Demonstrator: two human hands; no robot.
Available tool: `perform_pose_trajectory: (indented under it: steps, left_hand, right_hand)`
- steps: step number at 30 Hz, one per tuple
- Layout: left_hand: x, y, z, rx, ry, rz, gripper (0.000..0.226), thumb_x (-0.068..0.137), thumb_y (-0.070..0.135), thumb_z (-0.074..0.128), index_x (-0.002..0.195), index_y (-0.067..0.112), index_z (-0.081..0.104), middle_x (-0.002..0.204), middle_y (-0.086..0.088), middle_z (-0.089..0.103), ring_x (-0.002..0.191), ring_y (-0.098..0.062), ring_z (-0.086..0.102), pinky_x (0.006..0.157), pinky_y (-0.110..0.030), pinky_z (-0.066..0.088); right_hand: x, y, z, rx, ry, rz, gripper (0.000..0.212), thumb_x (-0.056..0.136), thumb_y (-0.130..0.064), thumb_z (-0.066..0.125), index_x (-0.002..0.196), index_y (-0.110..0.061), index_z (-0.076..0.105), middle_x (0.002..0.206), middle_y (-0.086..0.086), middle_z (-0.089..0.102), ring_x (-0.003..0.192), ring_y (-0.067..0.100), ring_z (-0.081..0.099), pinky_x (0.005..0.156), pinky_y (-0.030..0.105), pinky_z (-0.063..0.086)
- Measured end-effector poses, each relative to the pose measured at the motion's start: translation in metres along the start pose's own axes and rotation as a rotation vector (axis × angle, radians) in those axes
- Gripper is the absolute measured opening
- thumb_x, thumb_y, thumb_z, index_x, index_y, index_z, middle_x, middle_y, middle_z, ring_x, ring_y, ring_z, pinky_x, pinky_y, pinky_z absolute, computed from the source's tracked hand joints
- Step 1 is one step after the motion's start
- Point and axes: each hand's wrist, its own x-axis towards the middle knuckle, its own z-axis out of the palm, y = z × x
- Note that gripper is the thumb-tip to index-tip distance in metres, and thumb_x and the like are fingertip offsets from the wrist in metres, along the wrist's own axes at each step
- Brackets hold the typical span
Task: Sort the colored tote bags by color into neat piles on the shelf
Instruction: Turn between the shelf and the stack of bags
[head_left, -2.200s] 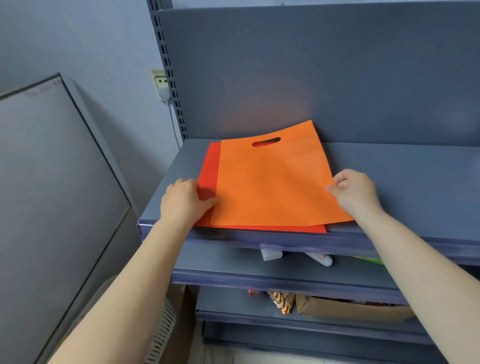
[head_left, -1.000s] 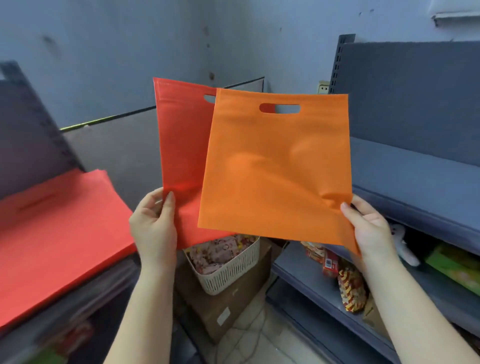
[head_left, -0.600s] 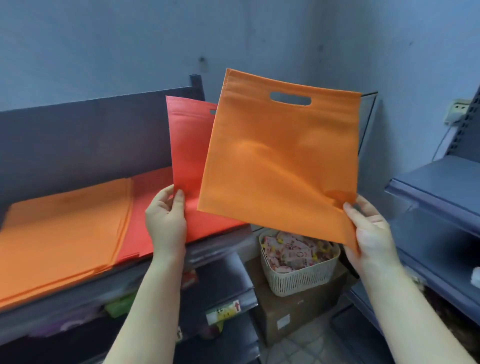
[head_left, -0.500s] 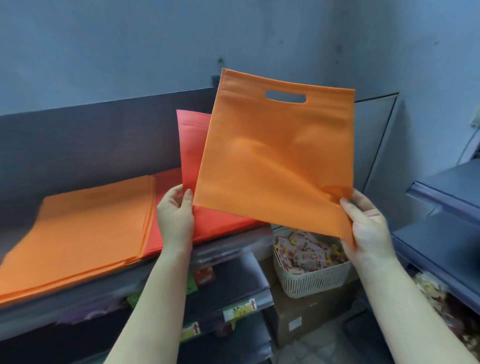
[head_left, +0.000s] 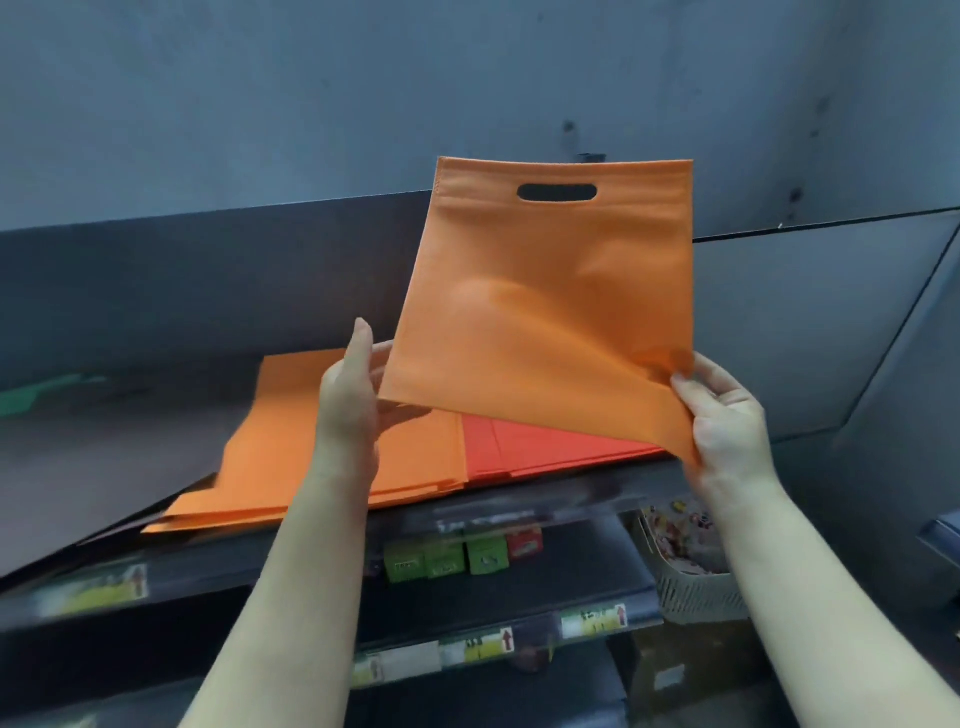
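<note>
1. A green bag (head_left: 21, 397) is glimpsed at the far left of the shelf (head_left: 519, 506), well apart from the orange pile (head_left: 322, 457); blur hides its outline.
2. The orange pile lies flat on the shelf, left of the red pile (head_left: 545, 449) and touching it along one edge. Its lower left corners are fanned and overhang the shelf front slightly.
3. The left hand (head_left: 350, 395) is now empty, fingers straight and released, just above the orange pile. Half a second ago a red bag was pinched in it; that bag is no longer held and has probably been dropped onto the red pile.
4. The orange bag (head_left: 540, 312) is held upright in the air, above the seam between the two piles, touching neither. Its bottom right corner is pinched in the right hand (head_left: 727, 410), a grip of thumb and curled fingers on the cloth.
5. The change leaves one bag unsorted, so the step in hand is judged to be laying it on the orange pile.
6. Open room is seen above both piles, with the shelf's back panel behind. A leftward, downward path past the left hand seems free; squaring against the pile's back edge may be wanted.
7. Boxes (head_left: 462, 556) stand on the lower shelf and a basket (head_left: 691, 592) stands right of it, both clear of the path.
</note>
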Motion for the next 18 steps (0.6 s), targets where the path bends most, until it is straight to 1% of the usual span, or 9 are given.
perform_pose_trajectory:
  steps: [2,3,4,7,10,12,14,16,18]
  left_hand:
    - [0.005,0.005,-0.025,0.043,-0.008,0.027,0.034,0.096,0.039,0.05,0.095,0.01,0.067,0.071,0.003,0.071,0.066,-0.012,0.067,0.058,-0.03,0.057]
    - [0.007,0.006,-0.04,0.073,-0.003,0.057,0.021,0.092,0.031,0.058,0.091,0.013,0.067,0.07,0.005,0.071,0.064,-0.009,0.067,0.057,-0.027,0.057]
    - [0.01,0.007,-0.057,0.134,0.007,0.078,0.011,0.089,0.023,0.063,0.093,0.015,0.067,0.073,0.005,0.071,0.064,-0.008,0.067,0.058,-0.024,0.057]
    - [0.016,0.005,-0.097,0.279,0.039,0.117,0.018,0.084,0.011,0.069,0.1,0.017,0.065,0.084,-0.001,0.072,0.072,-0.011,0.07,0.064,-0.026,0.058]
    - [0.022,0.002,-0.133,0.446,0.135,0.143,0.022,0.083,0.012,0.071,0.103,0.02,0.064,0.092,-0.003,0.07,0.081,-0.016,0.068,0.071,-0.033,0.057]
    - [0.028,0.002,-0.152,0.551,0.179,0.169,0.026,0.083,0.014,0.072,0.107,0.016,0.065,0.093,-0.003,0.069,0.083,-0.016,0.066,0.074,-0.032,0.055]
    - [0.033,0.001,-0.169,0.68,0.214,0.205,0.027,0.082,0.014,0.072,0.109,0.013,0.067,0.093,-0.004,0.068,0.084,-0.016,0.064,0.075,-0.031,0.052]
    - [0.037,-0.001,-0.181,0.797,0.227,0.222,0.027,0.082,0.016,0.072,0.108,0.014,0.068,0.093,-0.002,0.068,0.086,-0.016,0.063,0.076,-0.031,0.05]
    - [0.04,-0.005,-0.191,0.912,0.236,0.224,0.028,0.083,0.019,0.072,0.109,0.015,0.068,0.094,0.0,0.068,0.087,-0.015,0.061,0.076,-0.031,0.048]
  right_hand:
    - [-0.001,0.01,0.016,-0.022,-0.03,0.029,0.023,0.094,0.0,0.05,0.1,-0.016,0.064,0.073,-0.007,0.073,0.065,0.003,0.067,0.063,0.016,0.054]
    - [-0.002,0.015,0.027,-0.044,-0.042,0.029,0.023,0.094,0.0,0.051,0.099,-0.017,0.065,0.073,-0.007,0.074,0.064,0.003,0.067,0.063,0.017,0.054]
    - [-0.003,0.019,0.039,-0.058,-0.065,0.032,0.023,0.094,0.0,0.052,0.098,-0.019,0.065,0.073,-0.007,0.074,0.064,0.003,0.067,0.062,0.017,0.054]
    - [-0.007,0.038,0.069,-0.117,-0.11,0.048,0.023,0.093,-0.002,0.055,0.098,-0.021,0.067,0.074,-0.007,0.074,0.066,0.004,0.067,0.062,0.019,0.054]
    - [-0.013,0.054,0.1,-0.196,-0.161,0.038,0.022,0.092,-0.004,0.058,0.101,-0.021,0.067,0.076,-0.009,0.074,0.069,0.004,0.068,0.061,0.018,0.054]
    - [-0.016,0.067,0.116,-0.294,-0.184,-0.023,0.02,0.091,-0.004,0.06,0.099,-0.021,0.069,0.072,-0.011,0.072,0.066,0.0,0.066,0.06,0.015,0.052]
    - [-0.016,0.078,0.129,-0.539,-0.183,-0.148,0.019,0.088,-0.009,0.066,0.105,-0.016,0.071,0.073,-0.011,0.069,0.064,0.001,0.062,0.06,0.009,0.047]
    - [-0.019,0.086,0.14,-0.83,-0.184,-0.284,0.024,0.085,-0.012,0.07,0.11,-0.01,0.071,0.077,-0.003,0.066,0.068,0.009,0.059,0.059,0.006,0.041]
    - [-0.022,0.092,0.148,-1.037,-0.206,-0.355,0.027,0.085,-0.014,0.07,0.112,-0.008,0.071,0.083,0.002,0.067,0.075,0.018,0.059,0.064,0.016,0.04]
